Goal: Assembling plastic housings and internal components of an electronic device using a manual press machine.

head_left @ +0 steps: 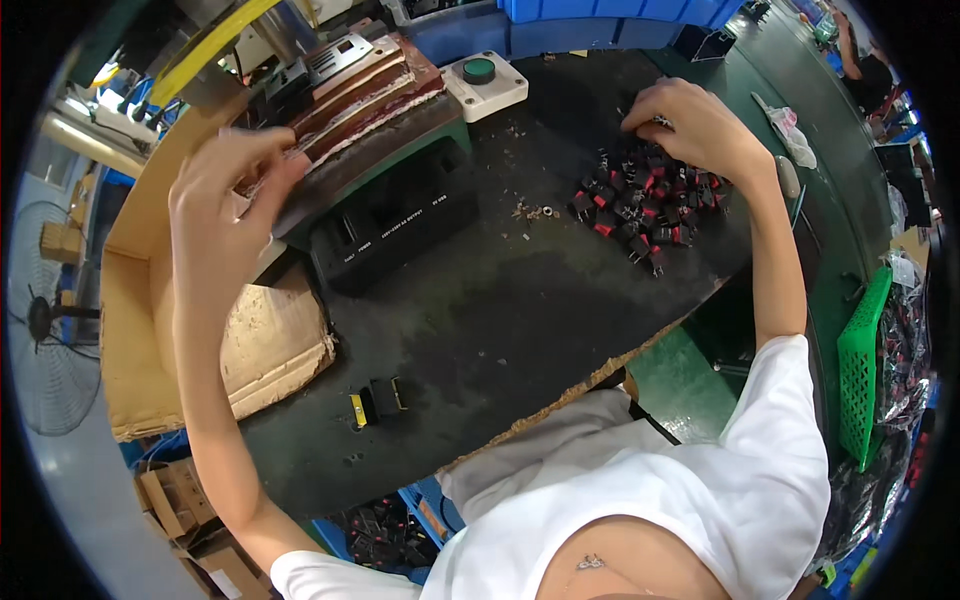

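Note:
My left hand (225, 190) is raised at the left end of a brown layered press fixture (365, 95). Its fingers are bent toward the thumb but smeared by motion, so I cannot tell whether they hold anything. At the far right, my right hand (695, 125) hangs over the back edge of a heap of small black-and-red plug-like parts (650, 205) with metal prongs. The right fingers curl inward in a pinch, and whatever lies between them is too small to make out. Below the fixture sits a black housing (395, 225) with rectangular openings.
A white box with a green push button (485, 78) stands right of the fixture. Small metal bits (535, 212) lie mid-table. Nearer me is a small black-and-yellow block (375, 402). Cardboard (135, 330) borders the left side; a green basket (862, 370) stands far right.

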A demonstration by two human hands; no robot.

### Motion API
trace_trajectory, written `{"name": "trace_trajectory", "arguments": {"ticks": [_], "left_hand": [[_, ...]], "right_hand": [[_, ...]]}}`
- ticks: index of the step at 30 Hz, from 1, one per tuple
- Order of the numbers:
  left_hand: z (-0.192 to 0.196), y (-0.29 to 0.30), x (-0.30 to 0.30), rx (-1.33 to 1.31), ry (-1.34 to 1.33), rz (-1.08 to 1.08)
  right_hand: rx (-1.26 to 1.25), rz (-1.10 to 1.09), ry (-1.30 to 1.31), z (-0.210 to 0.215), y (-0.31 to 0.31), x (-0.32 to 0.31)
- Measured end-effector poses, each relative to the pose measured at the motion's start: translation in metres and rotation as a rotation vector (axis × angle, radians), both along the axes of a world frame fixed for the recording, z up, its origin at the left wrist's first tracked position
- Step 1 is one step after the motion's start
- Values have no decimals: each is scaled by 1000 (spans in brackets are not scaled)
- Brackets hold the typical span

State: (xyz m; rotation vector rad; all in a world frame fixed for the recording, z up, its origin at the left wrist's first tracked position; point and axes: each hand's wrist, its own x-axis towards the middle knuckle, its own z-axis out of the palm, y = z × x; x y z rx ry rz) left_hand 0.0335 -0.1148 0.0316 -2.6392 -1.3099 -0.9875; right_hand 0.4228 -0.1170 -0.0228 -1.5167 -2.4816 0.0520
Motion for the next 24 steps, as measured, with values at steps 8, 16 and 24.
{"name": "trace_trajectory", "arguments": {"ticks": [8, 16, 24], "left_hand": [[-7, -74, -18, -472, 97, -258], [-36, -107, -21, -609, 365, -310], [-39, -111, -27, -635, 433, -236]], "right_hand": [[-38, -45, -113, -8, 1, -18], [-97, -3, -42, -8, 7, -28], [-80, 98, 58, -15, 9, -31]]}}
